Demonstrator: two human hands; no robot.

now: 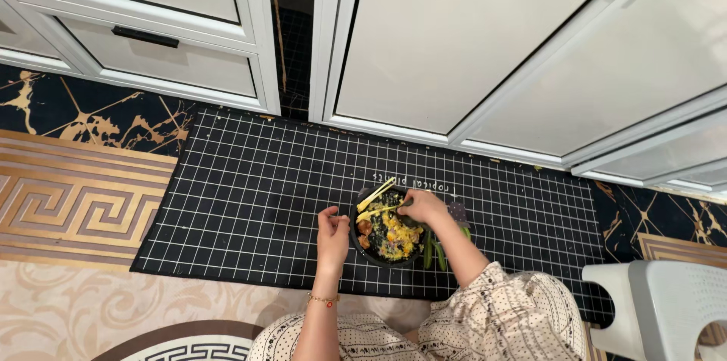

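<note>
A dark bowl point(359, 243) full of yellow and brown food sits on a black mat with a white grid point(250, 194). My right hand point(424, 206) is over the bowl's far rim, pinching a pale yellow stalk point(376, 194) that lies across the bowl. My left hand point(332, 231) hovers just left of the bowl, fingers loosely curled, holding nothing that I can see. Green pods point(433, 249) lie on the mat to the right of the bowl, partly hidden by my right forearm.
White cabinet doors point(454, 43) and a drawer with a black handle point(145, 36) stand beyond the mat. A white plastic stool point(666, 308) is at the lower right. Dark marble-pattern floor with gold lines point(83, 111) and a patterned rug point(76, 202) lie left.
</note>
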